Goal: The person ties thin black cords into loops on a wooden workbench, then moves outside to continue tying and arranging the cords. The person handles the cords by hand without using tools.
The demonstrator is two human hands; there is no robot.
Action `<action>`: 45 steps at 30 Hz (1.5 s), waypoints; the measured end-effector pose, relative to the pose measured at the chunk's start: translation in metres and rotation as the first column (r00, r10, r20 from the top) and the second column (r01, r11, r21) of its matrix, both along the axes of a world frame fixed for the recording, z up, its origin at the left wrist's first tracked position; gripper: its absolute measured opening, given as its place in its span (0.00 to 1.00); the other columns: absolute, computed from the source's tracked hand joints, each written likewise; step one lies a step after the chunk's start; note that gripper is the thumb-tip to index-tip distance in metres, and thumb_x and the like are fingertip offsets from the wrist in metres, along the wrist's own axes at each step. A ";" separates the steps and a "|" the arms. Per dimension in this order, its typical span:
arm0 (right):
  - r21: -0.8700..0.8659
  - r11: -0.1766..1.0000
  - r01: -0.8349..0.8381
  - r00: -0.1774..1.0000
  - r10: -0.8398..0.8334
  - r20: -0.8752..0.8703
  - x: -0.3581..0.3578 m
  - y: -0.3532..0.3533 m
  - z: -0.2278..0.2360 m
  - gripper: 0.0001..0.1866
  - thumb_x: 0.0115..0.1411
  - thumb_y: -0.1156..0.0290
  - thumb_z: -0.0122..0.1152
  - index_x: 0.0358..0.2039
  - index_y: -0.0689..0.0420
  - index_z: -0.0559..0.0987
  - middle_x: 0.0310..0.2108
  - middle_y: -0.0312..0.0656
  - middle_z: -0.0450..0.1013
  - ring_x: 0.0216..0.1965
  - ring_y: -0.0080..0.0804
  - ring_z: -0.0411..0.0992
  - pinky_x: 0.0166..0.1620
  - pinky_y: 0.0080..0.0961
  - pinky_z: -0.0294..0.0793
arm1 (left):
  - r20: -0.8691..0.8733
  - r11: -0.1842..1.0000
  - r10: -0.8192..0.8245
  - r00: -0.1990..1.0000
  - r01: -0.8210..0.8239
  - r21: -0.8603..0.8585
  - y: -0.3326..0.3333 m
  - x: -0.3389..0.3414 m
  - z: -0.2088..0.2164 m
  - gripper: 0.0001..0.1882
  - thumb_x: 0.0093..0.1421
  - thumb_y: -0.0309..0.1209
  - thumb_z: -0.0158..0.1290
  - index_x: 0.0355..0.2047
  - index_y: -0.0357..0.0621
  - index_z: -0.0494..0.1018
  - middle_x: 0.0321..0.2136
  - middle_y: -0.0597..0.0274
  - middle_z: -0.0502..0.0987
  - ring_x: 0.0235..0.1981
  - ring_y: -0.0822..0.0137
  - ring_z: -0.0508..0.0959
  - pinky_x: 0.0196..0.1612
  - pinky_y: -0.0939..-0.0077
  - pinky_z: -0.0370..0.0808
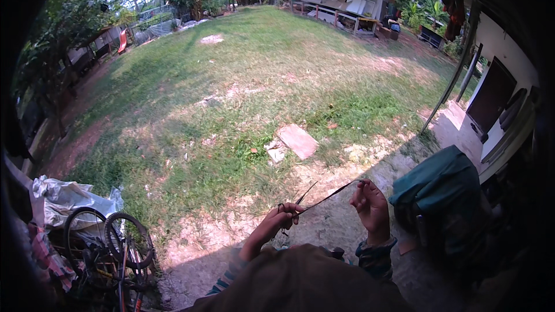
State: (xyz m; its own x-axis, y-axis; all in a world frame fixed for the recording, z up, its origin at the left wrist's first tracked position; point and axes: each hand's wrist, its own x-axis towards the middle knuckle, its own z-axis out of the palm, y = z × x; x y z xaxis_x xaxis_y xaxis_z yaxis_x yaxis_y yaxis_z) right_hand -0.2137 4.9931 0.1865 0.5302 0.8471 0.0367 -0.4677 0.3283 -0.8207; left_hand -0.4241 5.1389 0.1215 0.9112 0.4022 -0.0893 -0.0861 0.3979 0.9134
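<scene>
A thin dark cord [330,197] stretches at a slant between my two hands, over the ground in front of me. My left hand [276,222] is closed on the cord's lower part, and loose dark ends stick out above and below its fingers. Higher up and to the right, my right hand [372,207] pinches the cord's other end between thumb and forefinger, its remaining fingers curled. Whether the cord is a strip or a string is too fine to tell. Brown cloth [306,280] fills the lower middle, below both hands.
Bicycles [130,241] lean at the lower left beside a pale plastic sheet [78,201]. A green-covered object [442,182] stands close by on the right. Ahead, a flat slab [298,141] lies on the grass. An open shed [341,3] stands far back; a house wall [509,52] is at right.
</scene>
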 end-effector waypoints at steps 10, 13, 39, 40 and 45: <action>0.165 0.984 0.073 0.997 -0.069 -0.029 0.015 -0.003 -0.006 0.14 0.61 0.68 0.47 0.46 0.59 0.69 0.19 0.30 0.60 0.21 0.18 0.60 0.33 0.21 0.69 | -0.066 0.989 -0.084 0.994 0.091 0.112 0.004 0.000 -0.008 0.15 0.62 0.40 0.42 0.40 0.42 0.68 0.29 0.72 0.68 0.30 0.80 0.66 0.34 0.84 0.64; 0.191 0.977 0.095 0.995 -0.089 -0.037 0.017 -0.002 -0.006 0.14 0.61 0.68 0.46 0.46 0.59 0.69 0.19 0.30 0.60 0.21 0.18 0.61 0.33 0.22 0.69 | -0.059 0.987 -0.079 0.995 0.086 0.132 0.006 0.000 -0.012 0.15 0.62 0.40 0.43 0.39 0.41 0.68 0.30 0.72 0.69 0.31 0.80 0.67 0.35 0.84 0.65; -0.196 0.954 -0.229 0.968 0.245 0.061 -0.069 0.040 -0.053 0.07 0.57 0.68 0.55 0.33 0.57 0.74 0.30 0.33 0.71 0.30 0.16 0.66 0.36 0.15 0.63 | 0.054 0.954 0.259 0.964 -0.247 -0.168 -0.012 0.012 -0.012 0.08 0.60 0.32 0.48 0.37 0.42 0.68 0.25 0.76 0.67 0.23 0.85 0.61 0.26 0.90 0.58; -0.198 0.954 -0.224 0.968 0.241 0.069 -0.073 0.041 -0.050 0.07 0.57 0.69 0.55 0.33 0.58 0.74 0.30 0.33 0.72 0.31 0.16 0.66 0.36 0.15 0.64 | 0.071 0.950 0.259 0.963 -0.241 -0.200 -0.012 0.012 -0.013 0.07 0.60 0.30 0.48 0.37 0.43 0.68 0.26 0.74 0.68 0.25 0.83 0.64 0.28 0.89 0.60; -0.207 0.963 -0.170 0.974 0.196 0.115 -0.082 0.042 -0.043 0.05 0.55 0.74 0.57 0.32 0.60 0.75 0.29 0.34 0.73 0.31 0.17 0.68 0.36 0.15 0.66 | 0.155 0.938 0.282 0.947 -0.237 -0.253 -0.015 0.014 -0.020 0.06 0.59 0.28 0.47 0.37 0.44 0.66 0.30 0.68 0.71 0.29 0.78 0.69 0.31 0.85 0.66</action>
